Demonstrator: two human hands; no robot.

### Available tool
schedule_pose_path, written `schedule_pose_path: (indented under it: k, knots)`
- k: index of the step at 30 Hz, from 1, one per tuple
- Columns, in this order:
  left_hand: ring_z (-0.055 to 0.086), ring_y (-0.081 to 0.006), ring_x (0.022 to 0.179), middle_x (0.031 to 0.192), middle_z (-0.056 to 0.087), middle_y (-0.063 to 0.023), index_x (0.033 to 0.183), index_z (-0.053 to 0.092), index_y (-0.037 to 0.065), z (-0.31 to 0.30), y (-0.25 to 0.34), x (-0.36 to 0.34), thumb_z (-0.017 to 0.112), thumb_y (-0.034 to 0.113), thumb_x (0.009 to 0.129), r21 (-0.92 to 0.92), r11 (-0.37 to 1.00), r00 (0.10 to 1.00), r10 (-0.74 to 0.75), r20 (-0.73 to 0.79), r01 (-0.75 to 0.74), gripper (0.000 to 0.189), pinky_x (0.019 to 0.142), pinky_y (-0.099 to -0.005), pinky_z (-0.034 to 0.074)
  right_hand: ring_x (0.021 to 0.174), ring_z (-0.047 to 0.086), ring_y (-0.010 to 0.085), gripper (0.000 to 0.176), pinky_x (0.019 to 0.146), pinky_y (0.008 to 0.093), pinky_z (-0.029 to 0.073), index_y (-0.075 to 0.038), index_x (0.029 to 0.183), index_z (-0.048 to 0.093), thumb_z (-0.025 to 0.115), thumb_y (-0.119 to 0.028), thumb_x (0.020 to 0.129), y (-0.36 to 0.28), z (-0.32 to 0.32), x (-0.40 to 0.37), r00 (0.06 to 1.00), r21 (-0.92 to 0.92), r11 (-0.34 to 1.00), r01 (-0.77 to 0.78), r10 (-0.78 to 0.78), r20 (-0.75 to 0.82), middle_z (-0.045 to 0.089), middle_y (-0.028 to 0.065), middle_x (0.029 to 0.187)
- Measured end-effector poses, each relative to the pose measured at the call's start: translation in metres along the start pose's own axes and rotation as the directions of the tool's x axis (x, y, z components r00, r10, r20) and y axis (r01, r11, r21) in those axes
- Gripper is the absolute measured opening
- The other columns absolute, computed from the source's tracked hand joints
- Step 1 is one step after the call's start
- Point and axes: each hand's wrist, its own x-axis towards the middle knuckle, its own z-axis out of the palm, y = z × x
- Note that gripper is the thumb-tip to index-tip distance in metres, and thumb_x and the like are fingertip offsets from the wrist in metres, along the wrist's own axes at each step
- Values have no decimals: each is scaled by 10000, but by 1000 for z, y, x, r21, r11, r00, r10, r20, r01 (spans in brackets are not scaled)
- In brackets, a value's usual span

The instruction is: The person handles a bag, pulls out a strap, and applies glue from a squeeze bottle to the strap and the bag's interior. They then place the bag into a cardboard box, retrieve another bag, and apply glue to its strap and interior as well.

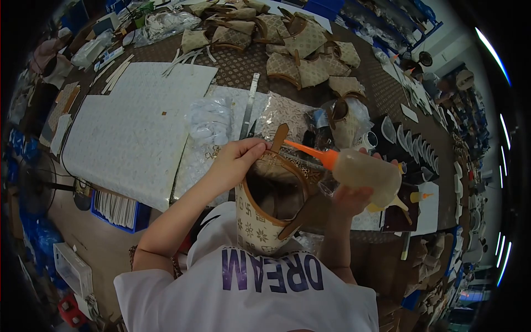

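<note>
My left hand (238, 160) pinches the rim of a cream patterned handbag (257, 227) near a brown leather tab (281, 135) that stands up from it. The bag has brown trim and hangs open-topped against my shirt. In my right hand (354, 198) is a squeeze bottle (367, 176) of cloudy pale contents, lying on its side with its orange nozzle (307, 149) pointing left. The nozzle's tip is at the tab; whether it touches cannot be made out. My right fingers are partly hidden behind the bottle.
Several similar bags (298, 44) lie piled at the back of the table. A steel ruler (250, 105), a bag of small pale pieces (282, 116) and clear plastic packing (210, 122) lie ahead. Black trays (409, 144) stand right; a blue bin (119, 210) sits lower left.
</note>
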Motion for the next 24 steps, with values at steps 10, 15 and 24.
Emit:
schedule_pose_path:
  k: [10, 15, 24]
  knots:
    - [574, -107, 850, 884, 662, -60, 1072, 629, 17, -2, -2, 2, 503, 222, 942, 38, 999, 1000, -19, 24, 18, 273, 791, -257, 442, 1002, 597, 344, 845, 884, 487, 504, -126, 1395, 133, 638, -477, 816, 3, 4, 15, 996, 41, 999, 16, -19, 90, 538, 158, 1129]
    - [576, -108, 856, 892, 664, -61, 1070, 629, 15, -3, -6, 4, 502, 223, 942, 7, 1000, 999, -16, 31, 16, 275, 798, -259, 444, 1084, 558, 367, 879, 962, 509, 446, -119, 1423, 118, 695, -343, 798, 17, -2, 16, 963, 32, 998, 57, -63, 262, 536, 140, 1186]
    - [575, -109, 869, 914, 664, -62, 1077, 627, 15, -5, -8, 6, 500, 234, 944, -11, 999, 999, -29, 43, 30, 286, 806, -260, 443, 1024, 588, 337, 903, 896, 487, 490, -126, 1397, 183, 742, -400, 743, 20, 7, 22, 981, 2, 1000, -29, 28, 192, 551, 154, 1131]
